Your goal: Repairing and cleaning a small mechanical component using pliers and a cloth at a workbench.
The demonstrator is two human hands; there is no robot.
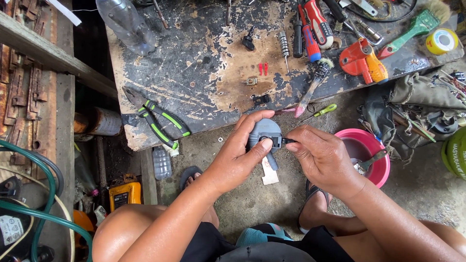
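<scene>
While the person is sitting low over a concrete floor, the left hand is cupping a round grey plastic part, with the fingers curling over its top and the thumb pressing on its face beside a small black block at its centre. The right hand is closing its thumb and forefinger in a tight pinch on a thin dark piece that is sticking out of that block. The grey part is hanging in the air just off the near edge of the worktop, above the floor and between the person's knees.

On the worktop, green-handled pliers are lying near the near left corner, partly over the edge. Two small red bits, a small brass piece and a small black piece are sitting near the middle, towards the near edge. A dirty brush is lying at the near edge, right of middle, and red-handled screwdrivers are resting at the far edge. A clear plastic bottle is lying at the far left corner. A pink bowl is standing on the floor just beside the right hand.
</scene>
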